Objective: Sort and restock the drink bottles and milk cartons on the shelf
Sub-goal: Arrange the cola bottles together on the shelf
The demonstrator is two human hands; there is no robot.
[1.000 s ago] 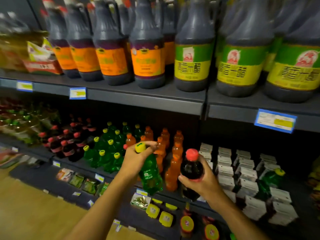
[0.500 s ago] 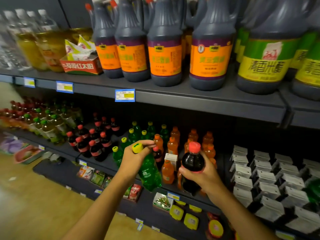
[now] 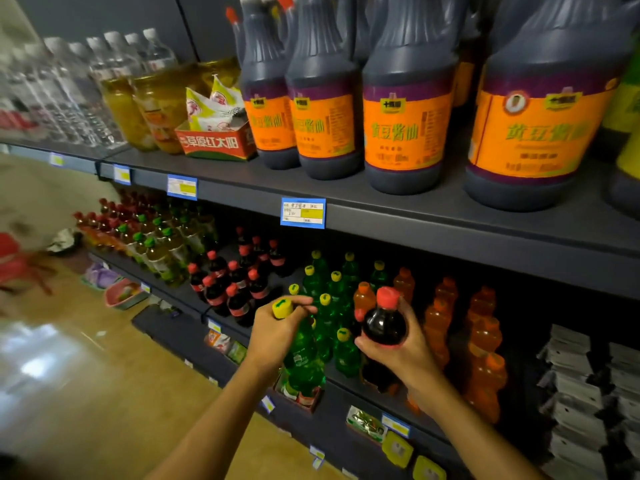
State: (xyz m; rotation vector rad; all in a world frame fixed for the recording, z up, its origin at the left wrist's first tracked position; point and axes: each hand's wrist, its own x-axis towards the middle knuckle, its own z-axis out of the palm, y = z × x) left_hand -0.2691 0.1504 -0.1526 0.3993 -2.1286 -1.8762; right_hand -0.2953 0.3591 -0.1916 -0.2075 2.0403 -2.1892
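My left hand (image 3: pixel 277 336) grips a green soda bottle (image 3: pixel 303 362) with a yellow cap by its neck, held in front of the middle shelf (image 3: pixel 363 384). My right hand (image 3: pixel 403 355) holds a dark cola bottle (image 3: pixel 383 327) with a red cap, beside the green one. Behind them on the shelf stand green bottles (image 3: pixel 334 289), cola bottles (image 3: pixel 235 285) to the left and orange soda bottles (image 3: pixel 481 341) to the right. White milk cartons (image 3: pixel 575 379) fill the far right of that shelf.
The upper shelf (image 3: pixel 381 206) carries big dark soy sauce jugs (image 3: pixel 405 112), a red box (image 3: pixel 214 142), jars and water bottles. Blue price tags (image 3: pixel 303 213) hang on its edge. A lower shelf (image 3: pixel 363 431) holds small packets. Wooden floor (image 3: pixel 104 393) lies left, with a pink basket (image 3: pixel 123 292).
The view has swung left along the shelf: the cartons slid to the right edge and the cola rows came into view. Both hands stay closed on their bottles, now in front of the green bottles.
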